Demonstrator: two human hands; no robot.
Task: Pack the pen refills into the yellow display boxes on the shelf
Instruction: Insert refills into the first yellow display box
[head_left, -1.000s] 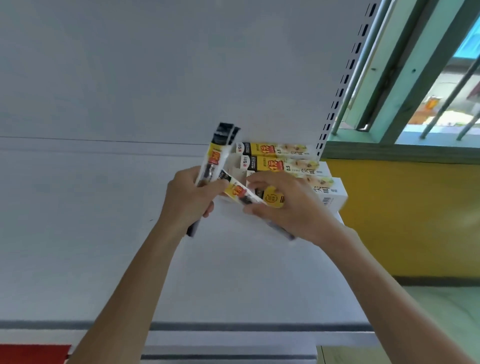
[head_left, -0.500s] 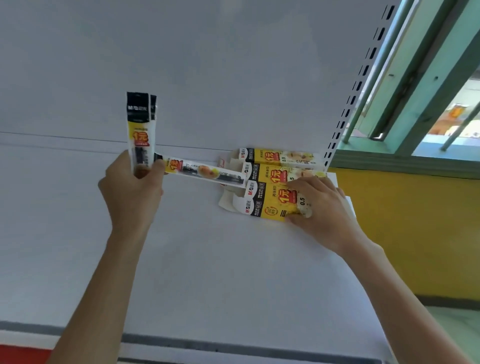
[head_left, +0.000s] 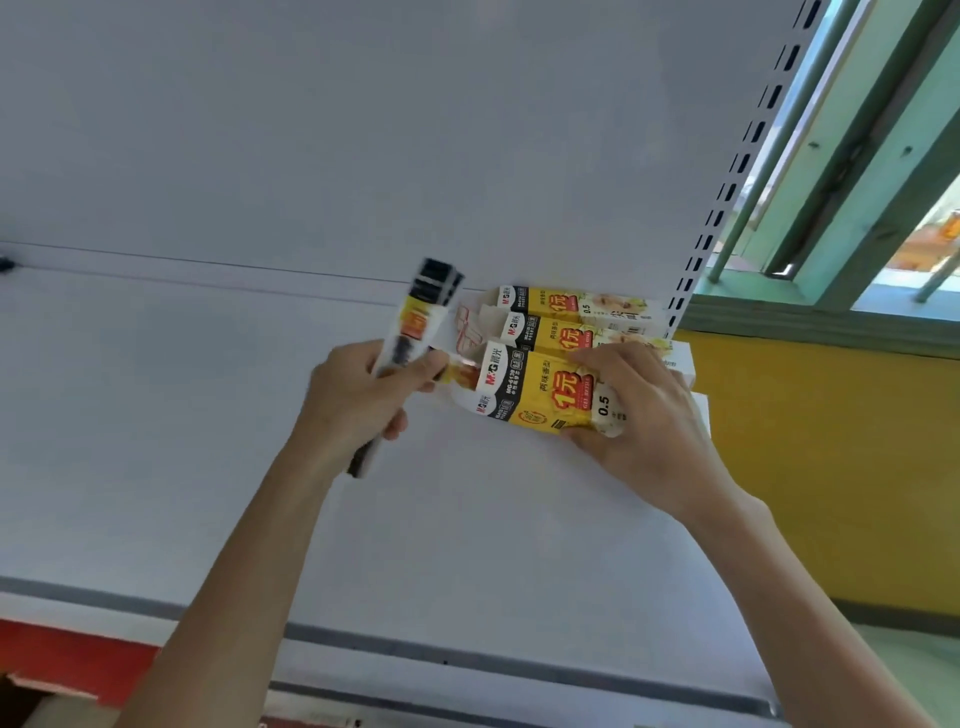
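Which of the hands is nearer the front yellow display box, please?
Right. The right hand grips the front yellow display box at its right end; the left hand, holding pen refills, is beside its open left end.

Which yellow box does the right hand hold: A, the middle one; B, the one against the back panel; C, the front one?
C: the right hand grips the front yellow box; the middle box and back box lie behind it, and the left hand holds pen refills.
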